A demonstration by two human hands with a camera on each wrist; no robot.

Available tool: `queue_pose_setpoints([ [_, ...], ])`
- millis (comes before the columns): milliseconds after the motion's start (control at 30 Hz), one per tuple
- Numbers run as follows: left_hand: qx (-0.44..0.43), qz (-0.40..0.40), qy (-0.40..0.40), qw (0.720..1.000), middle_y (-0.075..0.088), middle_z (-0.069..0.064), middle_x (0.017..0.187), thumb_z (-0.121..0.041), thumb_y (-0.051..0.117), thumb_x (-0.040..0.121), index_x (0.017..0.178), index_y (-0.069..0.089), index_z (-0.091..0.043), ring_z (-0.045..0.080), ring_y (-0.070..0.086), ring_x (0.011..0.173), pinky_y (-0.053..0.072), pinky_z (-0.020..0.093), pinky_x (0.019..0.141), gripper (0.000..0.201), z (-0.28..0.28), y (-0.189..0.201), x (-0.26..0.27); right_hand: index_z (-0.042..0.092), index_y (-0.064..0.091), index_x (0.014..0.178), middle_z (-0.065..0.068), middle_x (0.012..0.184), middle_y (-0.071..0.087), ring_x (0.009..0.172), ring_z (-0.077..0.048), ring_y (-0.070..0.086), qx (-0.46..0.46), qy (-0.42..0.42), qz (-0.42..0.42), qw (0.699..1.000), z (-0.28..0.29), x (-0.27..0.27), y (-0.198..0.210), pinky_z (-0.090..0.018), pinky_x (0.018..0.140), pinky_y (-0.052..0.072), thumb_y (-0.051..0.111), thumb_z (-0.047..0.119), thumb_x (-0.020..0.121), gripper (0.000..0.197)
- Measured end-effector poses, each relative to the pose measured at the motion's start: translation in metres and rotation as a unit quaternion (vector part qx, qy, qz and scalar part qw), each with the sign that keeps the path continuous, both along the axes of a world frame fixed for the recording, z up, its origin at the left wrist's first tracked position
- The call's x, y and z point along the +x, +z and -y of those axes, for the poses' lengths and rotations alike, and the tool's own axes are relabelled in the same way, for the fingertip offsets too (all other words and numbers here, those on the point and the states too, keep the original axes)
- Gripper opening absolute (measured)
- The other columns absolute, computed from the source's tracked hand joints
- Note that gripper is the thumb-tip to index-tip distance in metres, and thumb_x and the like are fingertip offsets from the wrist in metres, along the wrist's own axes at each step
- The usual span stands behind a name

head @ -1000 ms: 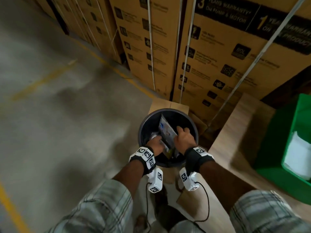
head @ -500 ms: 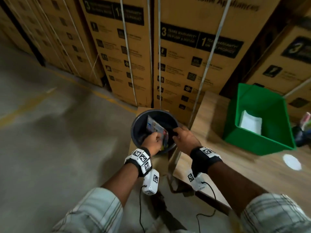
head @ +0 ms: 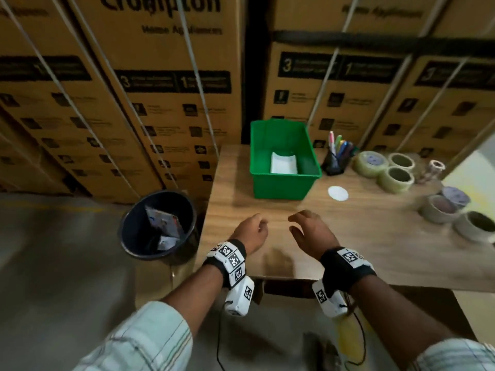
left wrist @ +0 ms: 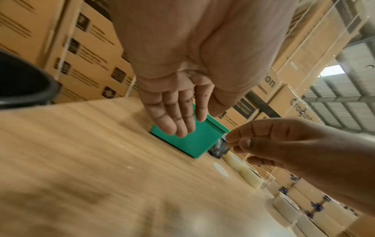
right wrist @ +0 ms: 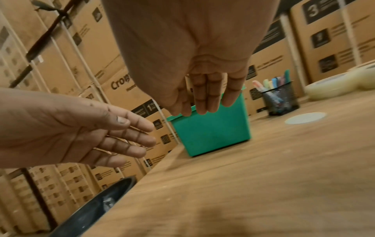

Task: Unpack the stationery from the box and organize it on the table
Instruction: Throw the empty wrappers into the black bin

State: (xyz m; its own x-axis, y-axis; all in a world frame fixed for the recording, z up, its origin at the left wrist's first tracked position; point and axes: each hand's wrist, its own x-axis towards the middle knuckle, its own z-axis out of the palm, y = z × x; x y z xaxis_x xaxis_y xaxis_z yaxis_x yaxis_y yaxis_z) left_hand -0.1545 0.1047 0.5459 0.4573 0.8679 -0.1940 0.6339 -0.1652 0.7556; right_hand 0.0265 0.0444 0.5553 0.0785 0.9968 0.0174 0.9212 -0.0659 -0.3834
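The green plastic box (head: 281,183) stands at the back of the wooden table (head: 361,236), with a white folded item (head: 284,163) lying in it. My left hand (head: 251,228) and right hand (head: 308,228) hover side by side over the table's front part, short of the box. Both hold nothing. The left wrist view shows my left hand (left wrist: 178,118) with straight fingers in front of the green box (left wrist: 198,141). In the right wrist view my right hand (right wrist: 202,102) hangs with relaxed fingers before the green box (right wrist: 211,133).
A black bin (head: 128,236) with plastic wrappers (head: 163,223) stands on the floor left of the table. A mesh pen holder (head: 334,162), several tape rolls (head: 396,179) and a white disc (head: 338,193) lie on the right. Stacked cartons (head: 166,103) form the wall behind.
Both hands let go of the wrappers, left the bin and moved right to hover over the table. The head view swung right and up to the table.
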Motion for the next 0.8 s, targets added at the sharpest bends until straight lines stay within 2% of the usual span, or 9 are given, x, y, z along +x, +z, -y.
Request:
queue_pose_setpoints([
  [100, -0.003, -0.004, -0.021, 1.0, 0.063, 0.007, 0.122, -0.023, 0.045, 0.097, 0.124, 0.055, -0.011, 0.023, 0.059, 0.11, 0.047, 0.029, 0.091, 0.031, 0.008, -0.005, 0.065, 0.02, 0.065, 0.11, -0.005, 0.11, 0.063, 0.101, -0.029, 0.059, 0.001, -0.023, 0.001, 1.0, 0.016, 0.055, -0.012, -0.04, 0.086, 0.05, 0.056, 0.025, 0.086, 0.027],
  [233, -0.005, -0.001, -0.045, 0.999, 0.065, 0.005, 0.119, -0.017, 0.048, 0.094, 0.12, 0.059, -0.012, 0.021, 0.061, 0.108, 0.045, 0.025, 0.092, 0.029, 0.015, -0.024, 0.17, 0.018, 0.067, 0.106, -0.006, 0.105, 0.064, 0.096, -0.03, 0.06, 0.012, -0.03, -0.006, 0.999, 0.028, 0.143, -0.038, -0.039, 0.08, 0.052, 0.057, 0.024, 0.083, 0.026],
  [433, -0.016, -0.014, -0.013, 1.0, 0.068, 0.005, 0.113, -0.016, 0.048, 0.092, 0.113, 0.062, -0.013, 0.022, 0.062, 0.104, 0.05, 0.031, 0.093, 0.025, 0.024, -0.031, 0.317, 0.017, 0.066, 0.109, -0.009, 0.112, 0.063, 0.101, -0.033, 0.058, -0.028, -0.015, -0.005, 0.999, 0.034, 0.285, -0.053, -0.042, 0.081, 0.05, 0.056, 0.023, 0.084, 0.028],
  [633, -0.019, -0.029, 0.005, 0.999, 0.068, 0.002, 0.105, -0.016, 0.048, 0.092, 0.107, 0.062, -0.017, 0.021, 0.063, 0.098, 0.05, 0.03, 0.089, 0.02, 0.025, -0.028, 0.412, 0.016, 0.067, 0.106, -0.008, 0.109, 0.064, 0.098, -0.034, 0.059, -0.043, -0.013, -0.004, 0.999, 0.049, 0.398, -0.046, -0.041, 0.08, 0.051, 0.052, 0.019, 0.083, 0.028],
  [733, -0.024, -0.026, 0.013, 0.999, 0.069, 0.002, 0.107, -0.016, 0.049, 0.092, 0.107, 0.062, -0.018, 0.02, 0.063, 0.099, 0.049, 0.028, 0.09, 0.02, 0.025, -0.032, 0.447, 0.015, 0.068, 0.103, -0.01, 0.104, 0.066, 0.094, -0.034, 0.06, -0.037, -0.001, -0.002, 0.999, 0.053, 0.427, -0.049, -0.041, 0.077, 0.052, 0.052, 0.014, 0.079, 0.029],
  [800, -0.028, -0.018, 0.01, 0.999, 0.069, 0.003, 0.11, -0.015, 0.048, 0.092, 0.111, 0.061, -0.018, 0.019, 0.063, 0.103, 0.05, 0.031, 0.094, 0.023, 0.027, -0.033, 0.467, 0.016, 0.068, 0.104, -0.01, 0.103, 0.065, 0.094, -0.032, 0.06, -0.037, 0.008, 0.014, 0.999, 0.054, 0.441, -0.051, -0.042, 0.077, 0.051, 0.053, 0.014, 0.079, 0.029],
])
